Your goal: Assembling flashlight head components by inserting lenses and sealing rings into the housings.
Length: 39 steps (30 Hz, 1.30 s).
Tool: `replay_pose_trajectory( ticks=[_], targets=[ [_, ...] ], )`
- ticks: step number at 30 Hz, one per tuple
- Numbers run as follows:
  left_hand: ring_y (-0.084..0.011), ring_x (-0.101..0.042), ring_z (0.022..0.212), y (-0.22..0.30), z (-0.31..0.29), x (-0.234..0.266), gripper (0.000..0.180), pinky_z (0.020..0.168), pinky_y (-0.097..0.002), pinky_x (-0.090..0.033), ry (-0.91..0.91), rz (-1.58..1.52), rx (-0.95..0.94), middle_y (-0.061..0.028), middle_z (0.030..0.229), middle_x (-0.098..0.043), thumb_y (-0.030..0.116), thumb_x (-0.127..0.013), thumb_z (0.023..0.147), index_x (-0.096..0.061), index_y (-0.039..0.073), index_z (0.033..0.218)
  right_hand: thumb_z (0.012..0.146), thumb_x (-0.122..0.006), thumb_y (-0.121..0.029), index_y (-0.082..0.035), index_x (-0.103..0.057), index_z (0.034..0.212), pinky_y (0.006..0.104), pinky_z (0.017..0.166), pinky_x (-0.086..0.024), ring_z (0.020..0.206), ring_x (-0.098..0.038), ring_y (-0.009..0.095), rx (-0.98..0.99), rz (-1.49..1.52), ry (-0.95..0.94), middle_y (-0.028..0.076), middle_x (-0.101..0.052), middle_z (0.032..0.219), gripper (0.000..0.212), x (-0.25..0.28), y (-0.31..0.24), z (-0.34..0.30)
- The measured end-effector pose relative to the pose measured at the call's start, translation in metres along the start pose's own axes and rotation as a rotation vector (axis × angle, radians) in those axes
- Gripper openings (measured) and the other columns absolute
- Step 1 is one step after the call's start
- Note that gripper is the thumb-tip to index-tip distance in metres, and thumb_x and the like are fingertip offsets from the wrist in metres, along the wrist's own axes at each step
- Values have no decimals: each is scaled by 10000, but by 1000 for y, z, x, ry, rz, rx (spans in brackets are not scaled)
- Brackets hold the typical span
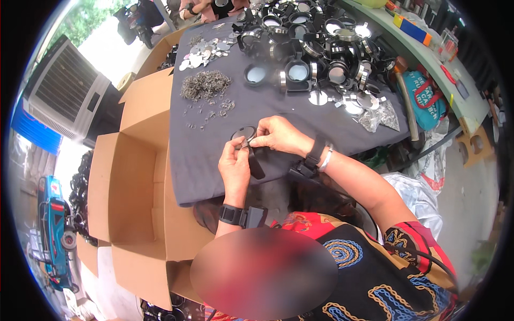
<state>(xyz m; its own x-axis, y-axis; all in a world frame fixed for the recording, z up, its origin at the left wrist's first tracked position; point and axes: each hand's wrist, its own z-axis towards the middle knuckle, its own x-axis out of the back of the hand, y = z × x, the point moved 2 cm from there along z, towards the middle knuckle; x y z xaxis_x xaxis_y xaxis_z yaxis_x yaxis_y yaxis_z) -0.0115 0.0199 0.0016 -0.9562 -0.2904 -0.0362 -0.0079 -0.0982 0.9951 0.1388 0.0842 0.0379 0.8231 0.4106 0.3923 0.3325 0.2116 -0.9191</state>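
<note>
Near the front edge of the counter, left hand and right hand pinch a black disc-topped part, apparently mid-assembly; the next move calls for steady alignment.

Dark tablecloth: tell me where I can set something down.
Bare cloth: left of the left hand, nearer than the heaped metal pieces; and between the right hand and the plastic bag. Crowded: the far side, under black round fittings and silver discs.
</note>
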Motion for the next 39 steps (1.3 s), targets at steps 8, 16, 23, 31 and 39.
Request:
replay_pose_trajectory(
  ticks=[8,16,23,31,39],
  targets=[
    [-134,-614,663,30,-11,-3,273,474,-294,-523,45,-107,300,-88,850,-601,51,-528,885,-477,33,1153,731,-731,-146,2,-651,1021,408,750,-482,847,-609,327,137,-686,-231,143,-614,893,335,53,6,-35],
    [-98,-553,609,36,-10,10,235,454,-273,-508,118,9,328,-53,825,-576,103,-603,853,-523,31,1061,716,-740,-131,10,-601,1026,407,825,-475,938,-583,358,64,-630,-139,175,-575,977,368,47,11,-37],
    [-62,-496,537,28,-4,23,76,414,-228,-417,84,-51,269,-7,700,-576,65,-644,816,-605,19,861,774,-677,22,8,-583,935,259,621,-494,679,-580,96,-141,80,-206,26,-583,773,187,28,1,-32],
    [-55,-503,507,29,2,31,18,416,-205,-405,-44,-66,274,-11,701,-594,15,-629,807,-614,11,815,754,-686,16,-40,-610,827,291,684,-482,778,-585,145,520,-107,-111,19,-628,833,119,-6,-21,-11],
    [-48,-493,526,15,2,36,19,437,-196,-387,-84,-75,222,1,690,-580,1,-608,817,-613,18,810,773,-713,-51,-28,-613,941,308,726,-508,851,-645,200,500,-116,-123,75,-670,927,197,-19,-19,-2]
  ],
)
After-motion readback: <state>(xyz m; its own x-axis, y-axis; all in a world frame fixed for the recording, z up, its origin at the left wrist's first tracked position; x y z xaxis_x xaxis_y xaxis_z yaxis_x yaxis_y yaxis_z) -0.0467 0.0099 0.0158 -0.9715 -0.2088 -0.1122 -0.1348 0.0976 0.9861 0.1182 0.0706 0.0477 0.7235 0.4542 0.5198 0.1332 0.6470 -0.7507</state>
